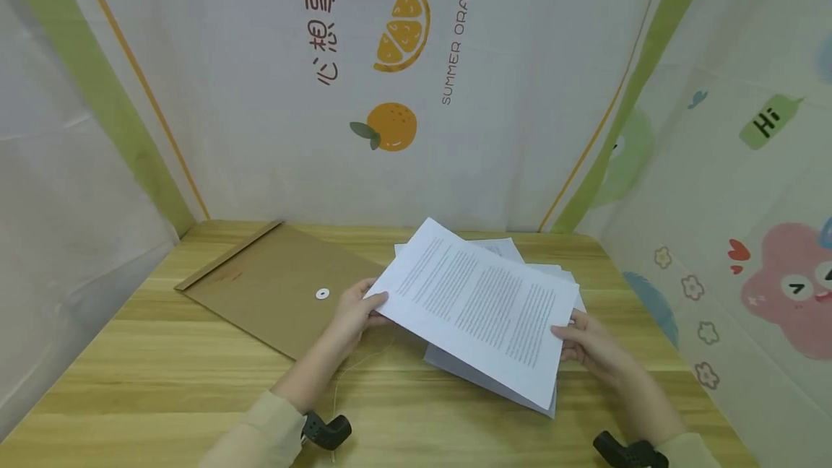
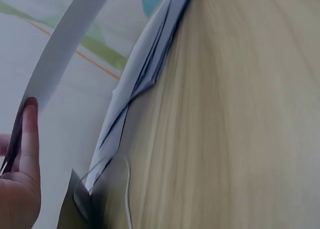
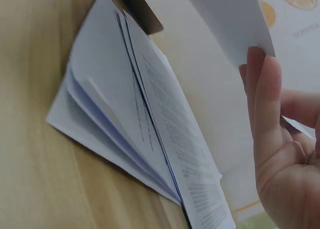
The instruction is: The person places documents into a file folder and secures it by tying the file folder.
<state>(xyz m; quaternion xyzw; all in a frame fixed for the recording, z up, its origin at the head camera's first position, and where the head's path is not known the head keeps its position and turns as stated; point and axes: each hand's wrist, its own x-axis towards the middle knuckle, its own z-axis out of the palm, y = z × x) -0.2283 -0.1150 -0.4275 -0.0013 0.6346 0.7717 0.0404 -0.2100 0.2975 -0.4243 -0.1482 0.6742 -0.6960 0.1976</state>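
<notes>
A white sheet of paper (image 1: 481,302) printed with text is held tilted over the table between both hands. My left hand (image 1: 351,313) pinches its left corner, thumb on top and fingers beneath. At the right edge my right hand (image 1: 591,345) grips it the same way. Loose papers (image 3: 115,89) lie in an uneven pile under the raised sheet, some folded or fanned apart in the right wrist view. From the left wrist view, the pile's edges (image 2: 125,99) show below the raised sheet (image 2: 55,59).
A brown kraft envelope (image 1: 273,295) with a white button lies on the left of the wooden table (image 1: 390,425), partly under my left forearm. Its thin string (image 1: 336,388) trails toward the front. Printed cloth curtains (image 1: 260,150) enclose the back and sides.
</notes>
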